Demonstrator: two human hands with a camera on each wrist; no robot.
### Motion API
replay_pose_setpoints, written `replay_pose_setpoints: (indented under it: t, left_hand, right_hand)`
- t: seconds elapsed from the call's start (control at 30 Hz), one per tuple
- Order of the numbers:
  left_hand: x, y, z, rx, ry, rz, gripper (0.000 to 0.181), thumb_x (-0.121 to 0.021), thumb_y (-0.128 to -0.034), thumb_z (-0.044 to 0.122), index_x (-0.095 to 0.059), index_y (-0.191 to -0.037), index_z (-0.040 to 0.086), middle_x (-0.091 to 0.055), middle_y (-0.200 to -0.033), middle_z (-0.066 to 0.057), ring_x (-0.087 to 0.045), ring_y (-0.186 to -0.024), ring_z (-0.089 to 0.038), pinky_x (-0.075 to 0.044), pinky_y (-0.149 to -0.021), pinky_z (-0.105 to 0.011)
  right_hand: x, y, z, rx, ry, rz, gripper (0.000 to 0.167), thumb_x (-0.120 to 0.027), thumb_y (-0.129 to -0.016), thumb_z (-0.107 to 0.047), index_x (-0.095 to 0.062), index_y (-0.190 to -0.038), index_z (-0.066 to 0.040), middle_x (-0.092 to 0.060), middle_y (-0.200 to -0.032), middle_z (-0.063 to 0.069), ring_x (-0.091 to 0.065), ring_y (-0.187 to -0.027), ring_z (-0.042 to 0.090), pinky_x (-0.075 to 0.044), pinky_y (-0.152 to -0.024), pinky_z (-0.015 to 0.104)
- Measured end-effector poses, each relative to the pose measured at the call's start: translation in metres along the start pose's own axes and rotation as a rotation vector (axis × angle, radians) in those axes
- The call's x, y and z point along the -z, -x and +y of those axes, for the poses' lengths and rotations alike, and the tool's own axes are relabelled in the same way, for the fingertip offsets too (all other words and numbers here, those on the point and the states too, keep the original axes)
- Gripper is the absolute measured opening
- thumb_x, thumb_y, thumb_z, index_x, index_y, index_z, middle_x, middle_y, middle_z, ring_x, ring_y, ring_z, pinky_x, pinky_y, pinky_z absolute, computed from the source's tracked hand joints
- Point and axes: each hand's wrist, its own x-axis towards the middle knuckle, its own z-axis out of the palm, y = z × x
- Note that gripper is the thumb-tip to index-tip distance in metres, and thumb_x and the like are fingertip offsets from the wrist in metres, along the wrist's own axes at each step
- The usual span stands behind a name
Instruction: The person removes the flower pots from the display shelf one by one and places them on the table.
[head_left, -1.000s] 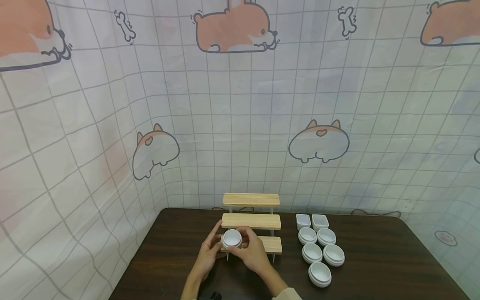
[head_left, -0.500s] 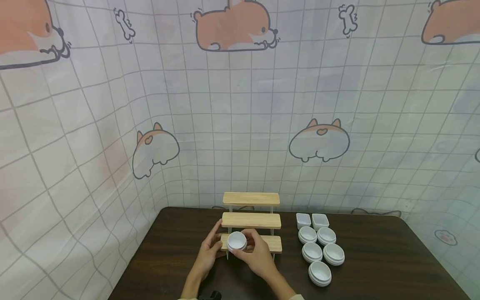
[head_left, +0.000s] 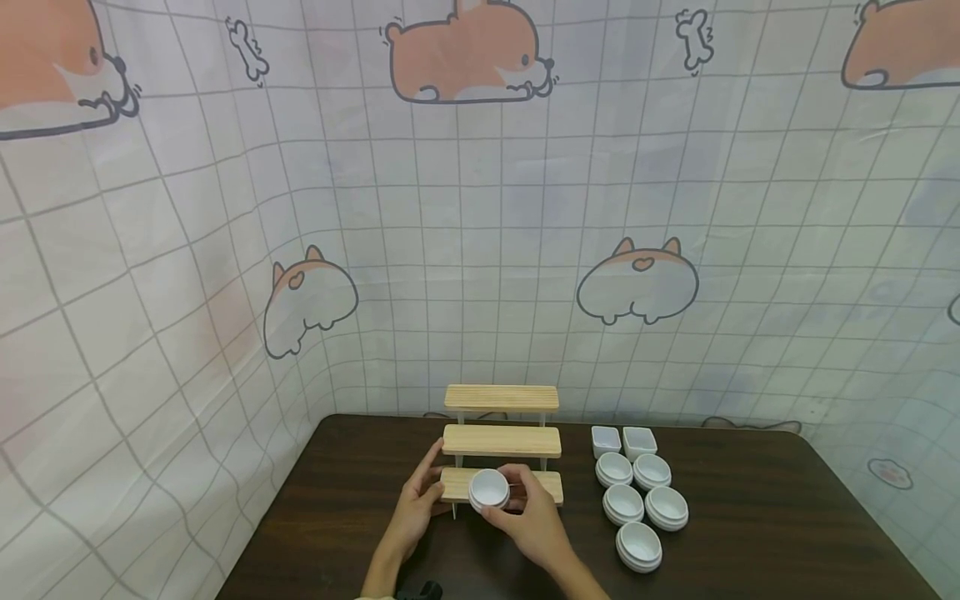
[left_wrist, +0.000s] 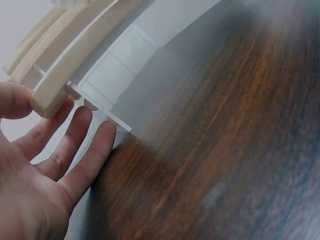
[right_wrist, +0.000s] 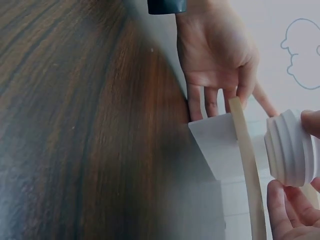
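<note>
My right hand [head_left: 532,525] holds a stack of small round white bowls [head_left: 489,488] between thumb and fingers, just above the lowest board of a three-tier wooden display stand [head_left: 502,440]. In the right wrist view a narrow gap shows between the bowl stack [right_wrist: 290,148] and the board [right_wrist: 247,170]. My left hand [head_left: 408,510] grips the left end of that same board. From the left wrist, the thumb of the left hand [left_wrist: 45,165] lies on top of the board end [left_wrist: 50,97], with fingers underneath near the clear side support [left_wrist: 102,107].
To the right of the stand, more round white bowls [head_left: 640,546] stand in stacks on the dark wooden table [head_left: 757,517]. Behind them are two square white dishes [head_left: 640,443]. A patterned curtain [head_left: 480,333] hangs behind the table.
My right hand has carried the bowl stack rightward and slightly toward me, from the board's left end toward its middle. The left hand keeps its place on the board.
</note>
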Motion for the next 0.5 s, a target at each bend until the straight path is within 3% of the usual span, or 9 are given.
replay_pose_setpoints:
  t: [0.5]
  left_hand:
    - [0.000,0.002,0.001,-0.019,0.005,-0.012,0.067,-0.042,-0.1069,0.003,-0.026,-0.163,0.036,-0.049,-0.143,-0.026,-0.062,-0.110,-0.025,-0.059,-0.091,-0.045]
  right_hand:
    - [0.023,0.018,0.004,-0.071,0.049,0.061,0.057,-0.089,-0.078,-0.016,-0.061,-0.128,-0.009,-0.066,-0.120,0.011,-0.063,-0.104,0.018,-0.057,-0.085,0.027]
